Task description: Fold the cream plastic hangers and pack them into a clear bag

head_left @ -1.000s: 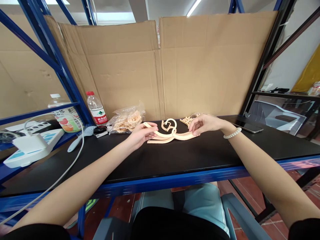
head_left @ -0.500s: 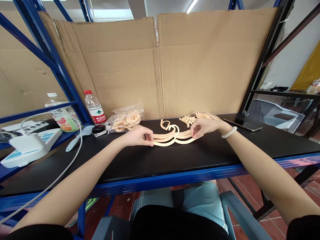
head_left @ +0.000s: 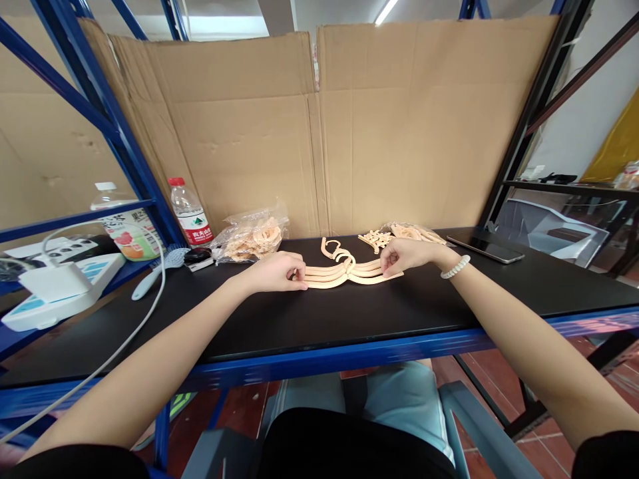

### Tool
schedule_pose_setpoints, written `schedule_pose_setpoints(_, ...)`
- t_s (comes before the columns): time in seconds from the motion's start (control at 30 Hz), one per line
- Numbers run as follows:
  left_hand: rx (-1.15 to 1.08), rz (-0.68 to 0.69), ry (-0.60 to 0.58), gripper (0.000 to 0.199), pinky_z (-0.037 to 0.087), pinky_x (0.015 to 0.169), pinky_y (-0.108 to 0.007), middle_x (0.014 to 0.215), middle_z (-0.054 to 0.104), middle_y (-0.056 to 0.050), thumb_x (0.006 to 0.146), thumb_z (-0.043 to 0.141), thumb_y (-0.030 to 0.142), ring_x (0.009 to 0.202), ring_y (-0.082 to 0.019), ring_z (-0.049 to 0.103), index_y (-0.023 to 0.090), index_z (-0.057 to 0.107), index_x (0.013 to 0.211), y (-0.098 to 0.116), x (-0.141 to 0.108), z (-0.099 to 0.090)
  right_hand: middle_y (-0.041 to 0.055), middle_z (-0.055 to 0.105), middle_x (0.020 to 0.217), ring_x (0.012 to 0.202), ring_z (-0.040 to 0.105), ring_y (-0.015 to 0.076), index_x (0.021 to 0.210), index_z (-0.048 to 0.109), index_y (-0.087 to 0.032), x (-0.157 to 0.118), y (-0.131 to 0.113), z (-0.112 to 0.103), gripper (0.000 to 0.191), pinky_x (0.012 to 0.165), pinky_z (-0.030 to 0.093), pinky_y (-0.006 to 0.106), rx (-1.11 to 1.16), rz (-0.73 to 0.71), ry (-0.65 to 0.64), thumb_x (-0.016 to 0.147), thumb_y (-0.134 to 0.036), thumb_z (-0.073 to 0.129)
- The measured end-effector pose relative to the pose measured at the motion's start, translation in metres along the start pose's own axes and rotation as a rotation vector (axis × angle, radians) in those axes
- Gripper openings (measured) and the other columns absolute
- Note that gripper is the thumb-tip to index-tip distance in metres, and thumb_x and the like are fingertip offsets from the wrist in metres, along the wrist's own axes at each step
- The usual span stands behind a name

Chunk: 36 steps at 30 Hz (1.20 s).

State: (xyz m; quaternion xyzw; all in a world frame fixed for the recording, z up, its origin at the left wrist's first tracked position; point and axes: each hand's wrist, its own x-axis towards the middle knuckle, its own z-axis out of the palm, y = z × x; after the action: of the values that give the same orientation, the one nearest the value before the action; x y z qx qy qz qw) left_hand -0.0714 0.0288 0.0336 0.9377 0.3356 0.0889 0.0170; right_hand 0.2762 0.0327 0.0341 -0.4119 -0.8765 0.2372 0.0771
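Note:
Several beige hangers (head_left: 326, 280) lie nested in a row on the black tabletop (head_left: 319, 319), their curved arms spreading left and right and their hooks (head_left: 344, 255) bunched at the middle. My left hand (head_left: 280, 271) pinches the left end of the front hanger between thumb and fingers. The opposite end is pinched by my right hand (head_left: 399, 257), which wears a beaded bracelet (head_left: 455, 267). Both hands cover the outer tips of the hangers behind. Just past the hooks lies a loose curved beige piece (head_left: 330, 249).
Behind my left hand sits a clear bag of beige pieces (head_left: 252, 238), near a red-capped bottle (head_left: 192, 216). At the back right are small beige pieces (head_left: 373, 239), another bag (head_left: 413, 231) and a phone (head_left: 485, 249). A brush (head_left: 158, 269) and white cable (head_left: 146, 324) lie left.
The front hanger has come down and back against the others, its hook now lower and closer to theirs. Both hands keep their pinch and have hardly moved.

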Motion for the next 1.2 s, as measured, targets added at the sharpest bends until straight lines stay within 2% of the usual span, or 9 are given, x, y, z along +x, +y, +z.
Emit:
schedule_pose_setpoints(0.33,0.141,-0.117,0.019,0.018,0.034,0.057,-0.026,0.084,0.061,0.0,0.081,0.06,0.037,0.07,-0.016,0.057,0.02,0.061,0.077,0.006,-0.001,0.002,0.0021,0.065,0.069,0.068,0.059,0.0169,0.072,0.066,-0.017,0.003,0.008,0.003,0.018,0.06,0.044,0.027,-0.047,0.055,0.104,0.067,-0.034,0.064)
schedule_pose_setpoints(0.47,0.202,-0.154,0.06,0.014,0.037,0.059,-0.027,0.091,0.062,0.0,0.079,0.058,0.032,0.076,-0.018,0.059,0.021,0.059,0.087,0.012,-0.002,0.004,0.0032,0.065,0.074,0.07,0.061,0.0185,0.078,0.063,-0.018,0.004,0.007,0.007,0.016,0.059,0.044,0.028,-0.072,0.074,0.135,0.069,-0.03,0.064)
schedule_pose_setpoints(0.6,0.206,-0.091,0.128,0.027,0.047,0.075,-0.031,0.106,0.061,-0.003,0.078,0.056,0.027,0.099,-0.023,0.059,0.023,0.057,0.105,0.022,-0.001,0.013,0.0068,0.066,0.082,0.072,0.062,0.0198,0.096,0.058,-0.016,0.008,-0.004,0.017,0.023,0.061,0.047,0.029,-0.117,0.076,0.286,0.078,-0.03,0.057)
schedule_pose_setpoints(0.7,0.122,-0.026,0.122,0.039,0.046,0.093,-0.036,0.125,0.057,-0.009,0.087,0.052,0.035,0.116,-0.026,0.053,0.02,0.053,0.124,0.027,0.002,0.026,0.0149,0.067,0.109,0.096,0.065,0.0254,0.116,0.057,-0.013,0.01,-0.015,0.026,0.043,0.081,0.052,0.036,-0.114,0.02,0.285,0.085,-0.042,0.053)
schedule_pose_setpoints(0.8,0.066,-0.033,0.082,0.058,0.034,0.111,-0.043,0.147,0.042,-0.015,0.094,0.042,0.048,0.134,-0.03,0.04,0.015,0.039,0.142,0.027,0.005,0.039,0.0197,0.045,0.147,0.133,0.046,0.0329,0.142,0.043,-0.009,0.009,-0.02,0.029,0.08,0.109,0.038,0.043,-0.119,0.007,0.222,0.084,-0.064,0.051)
schedule_pose_setpoints(0.9,0.037,-0.137,0.001,0.071,0.019,0.117,-0.053,0.157,0.027,-0.016,0.096,0.03,0.058,0.145,-0.032,0.023,0.014,0.026,0.151,0.025,0.007,0.047,0.0212,0.024,0.158,0.147,0.02,0.0366,0.152,0.025,-0.002,0.008,-0.02,0.03,0.106,0.12,0.019,0.047,-0.139,0.116,0.148,0.08,-0.078,0.043)
schedule_pose_setpoints(1.0,0.016,-0.23,-0.081,0.076,0.014,0.116,-0.059,0.159,0.022,-0.013,0.095,0.02,0.064,0.147,-0.032,0.017,0.015,0.02,0.154,0.023,0.008,0.05,0.0159,0.019,0.161,0.148,0.007,0.0372,0.154,0.026,-0.009,0.01,-0.019,0.033,0.105,0.121,0.01,0.05,-0.179,0.163,0.052,0.08,-0.083,0.034)
schedule_pose_setpoints(1.1,0.016,-0.259,-0.116,0.079,0.013,0.117,-0.058,0.16,0.02,-0.01,0.094,0.017,0.068,0.148,-0.032,0.015,0.017,0.019,0.155,0.022,0.009,0.05,0.0101,0.017,0.162,0.148,0.003,0.0366,0.155,0.025,-0.019,0.014,-0.019,0.04,0.098,0.121,0.009,0.054,-0.248,0.164,-0.019,0.081,-0.084,0.029)
schedule_pose_setpoints(1.2,0.022,-0.269,-0.132,0.079,0.013,0.117,-0.057,0.161,0.018,-0.01,0.093,0.017,0.068,0.148,-0.031,0.014,0.019,0.017,0.155,0.021,0.009,0.048,0.013,0.008,0.163,0.149,-0.001,0.0335,0.157,0.012,-0.013,0.019,-0.019,0.047,0.106,0.121,0.007,0.051,-0.303,0.237,-0.035,0.08,-0.085,0.024)
